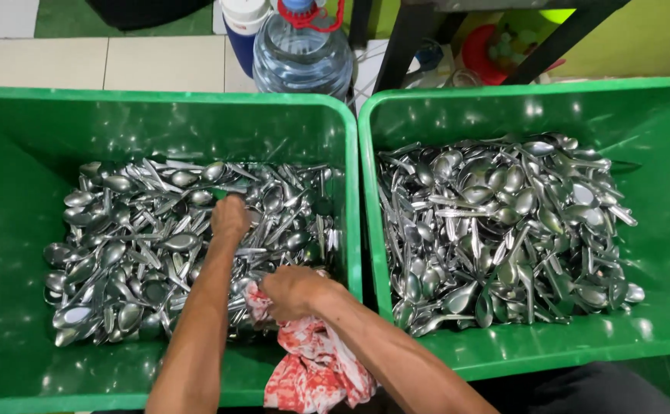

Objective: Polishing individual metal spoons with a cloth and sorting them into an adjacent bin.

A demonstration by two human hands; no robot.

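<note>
Down in the left green crate (pixel 13 230), the left hand (pixel 230 217) closes among heaped metal spoons (pixel 131 245); nearer its front rim, the right hand (pixel 293 291) grips a red-and-white cloth (pixel 316 368).

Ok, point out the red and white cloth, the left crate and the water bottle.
red and white cloth (pixel 316 368), head view, on its bunched middle folds.
left crate (pixel 158 96), head view, on its far rim.
water bottle (pixel 302 54), head view, on its clear body.
</note>
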